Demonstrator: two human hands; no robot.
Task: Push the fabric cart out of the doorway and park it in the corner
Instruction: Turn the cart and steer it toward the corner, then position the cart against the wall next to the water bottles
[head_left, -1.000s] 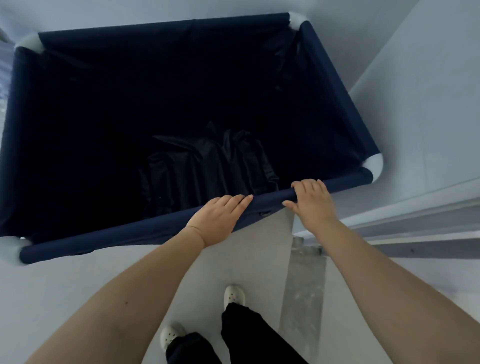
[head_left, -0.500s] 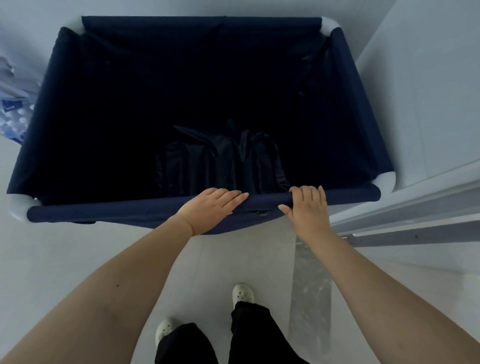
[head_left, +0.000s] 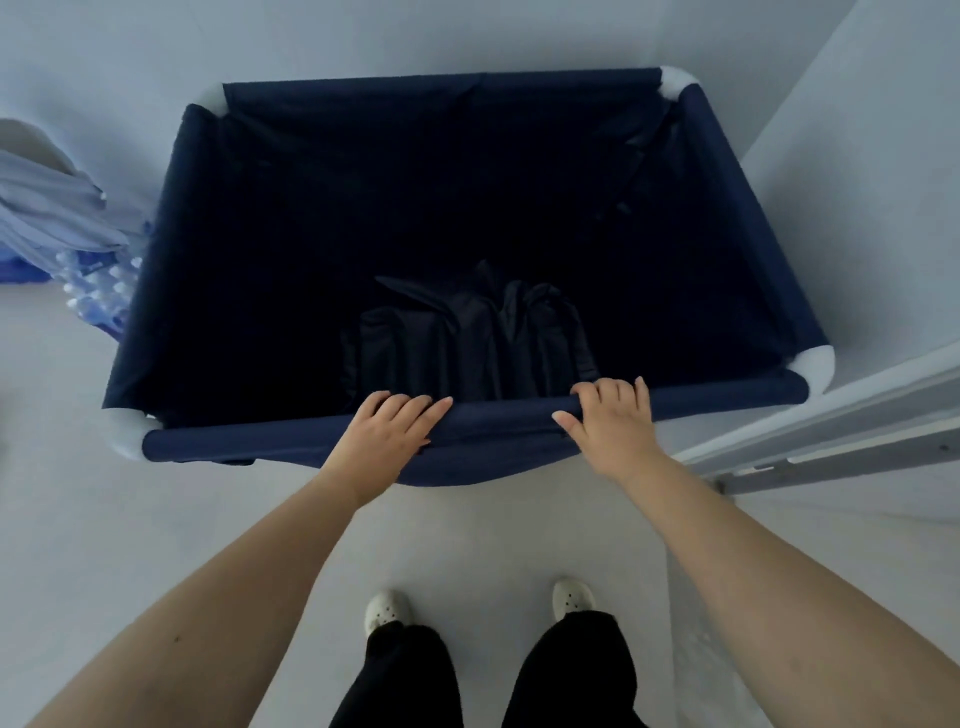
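Soft, even, bluish light, rather dim. The fabric cart interior sinks into near black. Wide-angle distortion bends the edges.

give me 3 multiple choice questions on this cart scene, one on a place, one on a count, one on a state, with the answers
1. Where does the pale blue cloth lie?
A) left of the fabric cart
B) inside it
C) right of it

2. How many white corner caps show on the cart's rim?
A) two
B) three
C) four

3. Are the left hand and right hand touching the cart?
A) both are on the near rail
B) only the right one is
C) neither is

Answers:
1 A: the cloth is heaped on the floor past the cart's left wall.
2 C: one cap shows at each of the four corners.
3 A: both hands lie on the rail nearest the person.
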